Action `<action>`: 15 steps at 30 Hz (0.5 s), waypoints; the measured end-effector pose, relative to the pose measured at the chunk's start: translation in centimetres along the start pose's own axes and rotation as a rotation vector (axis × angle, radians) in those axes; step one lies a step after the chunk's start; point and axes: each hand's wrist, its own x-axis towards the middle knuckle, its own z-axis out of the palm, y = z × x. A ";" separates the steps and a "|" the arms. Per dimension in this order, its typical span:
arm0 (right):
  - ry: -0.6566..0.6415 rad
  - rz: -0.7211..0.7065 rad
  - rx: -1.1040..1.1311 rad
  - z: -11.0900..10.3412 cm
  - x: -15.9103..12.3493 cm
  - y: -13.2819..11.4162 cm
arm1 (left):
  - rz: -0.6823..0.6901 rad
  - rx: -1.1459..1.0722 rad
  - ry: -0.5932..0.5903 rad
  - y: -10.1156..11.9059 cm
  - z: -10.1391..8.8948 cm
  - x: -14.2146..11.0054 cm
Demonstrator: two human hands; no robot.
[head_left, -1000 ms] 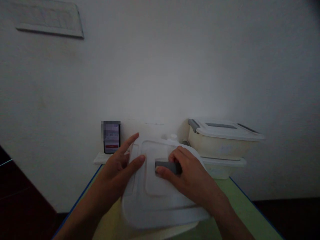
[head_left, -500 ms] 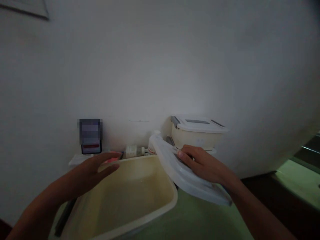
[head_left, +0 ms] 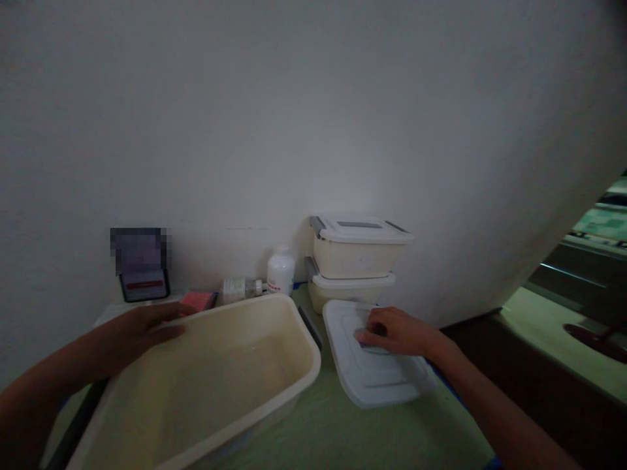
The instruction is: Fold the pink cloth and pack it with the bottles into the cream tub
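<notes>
A large cream plastic storage box stands uncovered on the green table, its inside bare. My left hand is over the box's far left rim, thumb and fingers apart; whether it touches the rim I cannot tell. To the right of the box is its white lid, lying almost flat at the table's right side. My right hand has its fingers closed on the grey grip in the middle of that lid, with the fingertips partly hidden.
Behind the lid, two lidded cream boxes are stacked against the wall. A white bottle, a clear bottle on its side and a pink item lie along the back. A phone leans upright at the left.
The lid has gone from tilted beside the box's rim to nearly flat on the right, with my right hand on it. My view has turned right.
</notes>
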 end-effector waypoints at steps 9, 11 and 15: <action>-0.112 0.062 0.089 3.8 0.5 2.7 | -0.130 -0.172 0.025 0.0 0.6 0.4; -0.127 0.001 0.142 3.8 0.7 3.3 | -0.158 -0.202 -0.039 0.2 0.5 0.3; -0.186 -0.035 0.260 3.8 1.1 4.2 | -0.134 -0.215 -0.078 -0.7 0.6 0.7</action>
